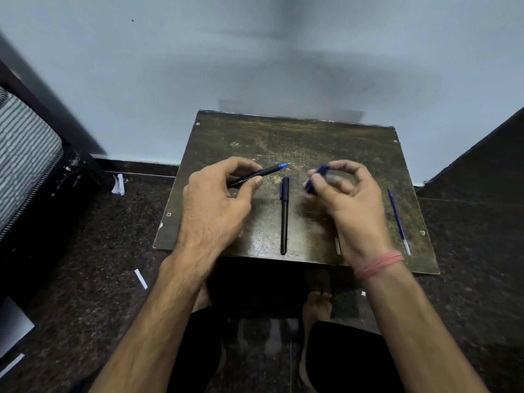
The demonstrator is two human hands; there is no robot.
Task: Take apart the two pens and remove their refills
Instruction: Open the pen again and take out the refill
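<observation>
Left hand [215,199] pinches uncapped black plastic pen [256,175], blue tip pointing away-right, above worn dark wooden table [312,137]. Right hand [348,194] curls round blurred blue piece [316,180], probably the cap. Capped black pen [284,217] lies between the hands; thin blue refill [398,219] lies near the table's right edge.

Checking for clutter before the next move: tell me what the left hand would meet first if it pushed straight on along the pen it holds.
Probably nothing: the left hand points its uncapped pen toward the board's bare far-right part, though depth is unclear.
</observation>
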